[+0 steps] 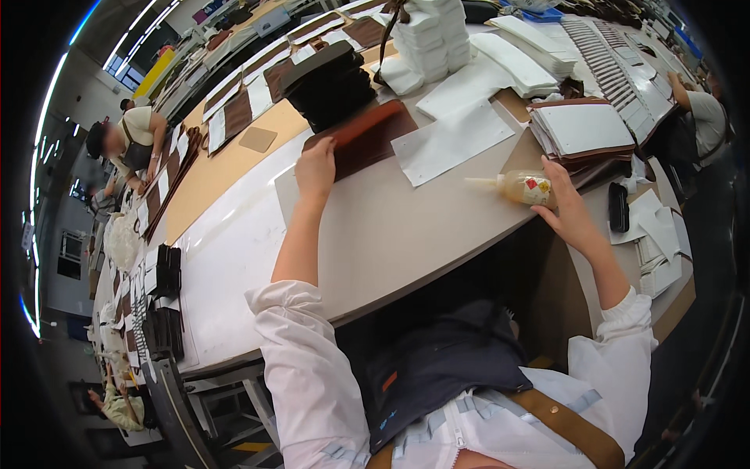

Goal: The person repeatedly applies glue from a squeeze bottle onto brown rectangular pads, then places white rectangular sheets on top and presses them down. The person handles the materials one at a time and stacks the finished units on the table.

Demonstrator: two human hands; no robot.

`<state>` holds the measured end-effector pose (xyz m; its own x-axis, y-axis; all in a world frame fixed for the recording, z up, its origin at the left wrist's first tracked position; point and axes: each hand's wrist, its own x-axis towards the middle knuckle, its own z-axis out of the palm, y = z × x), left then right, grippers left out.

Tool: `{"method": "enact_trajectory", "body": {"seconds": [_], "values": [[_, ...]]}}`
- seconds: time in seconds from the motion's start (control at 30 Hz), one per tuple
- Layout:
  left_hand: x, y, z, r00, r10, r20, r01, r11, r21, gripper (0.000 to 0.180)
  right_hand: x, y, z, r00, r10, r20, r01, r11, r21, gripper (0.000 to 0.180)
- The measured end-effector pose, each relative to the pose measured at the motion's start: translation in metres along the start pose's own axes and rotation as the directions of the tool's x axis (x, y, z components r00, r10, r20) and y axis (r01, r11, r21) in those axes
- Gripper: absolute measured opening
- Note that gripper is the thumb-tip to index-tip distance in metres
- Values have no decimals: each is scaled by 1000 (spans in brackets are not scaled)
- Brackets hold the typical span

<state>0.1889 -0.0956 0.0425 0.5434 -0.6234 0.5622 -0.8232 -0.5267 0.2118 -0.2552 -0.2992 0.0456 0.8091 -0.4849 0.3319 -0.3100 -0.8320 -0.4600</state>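
Observation:
My left hand (316,167) pinches the left end of a reddish-brown leather piece (379,137) on the table, and the strip along its far edge looks lifted or folded. In my right hand (569,205) is a squeeze bottle (525,187) of yellowish liquid, lying on its side with its long pale nozzle pointing left. The fingers and thumb close round the bottle's base. Directly behind the leather stands a stack of black pieces (328,84). A white sheet (453,143) lies just right of the leather.
Right of the bottle is a pile of brown leather and white sheets (582,129). A black case (618,208) sits on the side surface at right. White bundles (430,43) rise at the back. Other people work along the left (141,141) and at the far right (707,117).

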Motion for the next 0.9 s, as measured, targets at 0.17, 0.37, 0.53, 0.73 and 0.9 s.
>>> {"method": "enact_trajectory", "body": {"seconds": [0.17,0.37,0.53,0.73,0.9], "values": [[-27,21,-49,985,174,-13,-175,979,-105,18,-1,3,3,1000,-8,-7,8,1000,22,87],[-144,56,-91,922,368,120,-349,925,-153,40,-6,23,14,955,295,43,-272,805,528,82],[-187,75,-85,923,352,157,-323,928,-184,41,-8,26,16,965,261,14,-236,850,471,75],[-198,89,-81,938,310,156,-278,940,-197,41,-4,20,6,955,291,62,-269,757,595,55],[-202,91,-84,941,298,160,-271,947,-171,44,8,-20,-11,871,484,84,-283,356,891,46]]}}
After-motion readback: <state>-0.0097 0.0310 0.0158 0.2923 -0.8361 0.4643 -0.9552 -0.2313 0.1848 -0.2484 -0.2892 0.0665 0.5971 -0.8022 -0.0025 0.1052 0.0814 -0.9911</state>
